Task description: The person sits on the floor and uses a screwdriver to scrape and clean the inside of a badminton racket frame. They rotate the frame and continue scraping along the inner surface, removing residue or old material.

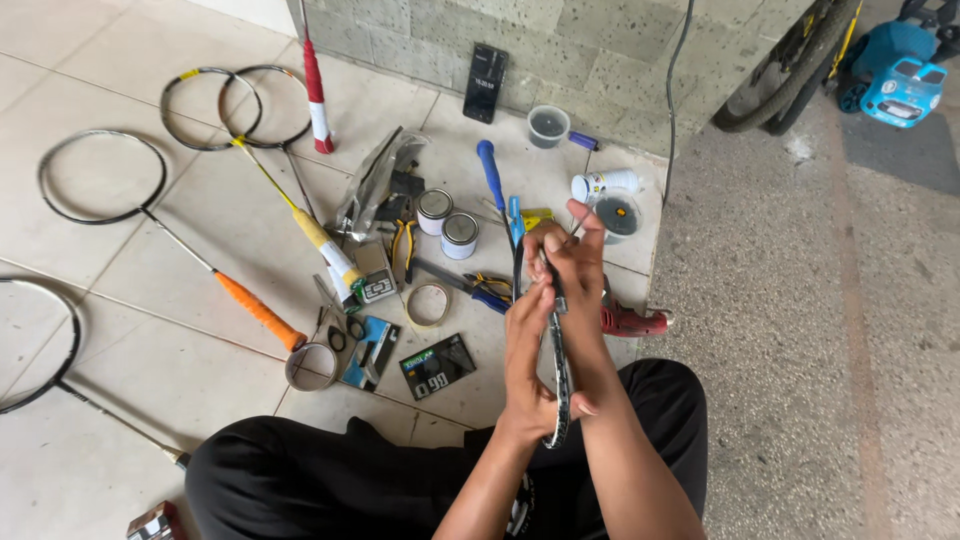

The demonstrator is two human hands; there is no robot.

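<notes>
1. Racket frame: standing edge-on over the lap, between both hands.
2. Left hand: closing around the frame's lower rim; keeping it steady is advisable.
3. Right hand: fingers pinching together at the upper rim; light, even pressure seems best.
4. Tools, tins: lying nearby on floor tiles.

Bright, even daylight, soft and diffuse across the pale floor tiles. Only faint, short shadows beside the racket with the orange grip and the two small tins. No harsh glare, merely a mild sheen on the tiles at far left. Sharp focus through the middle; slight wide-angle bending toward the edges. Little detail in the black trousers nearby.
</notes>
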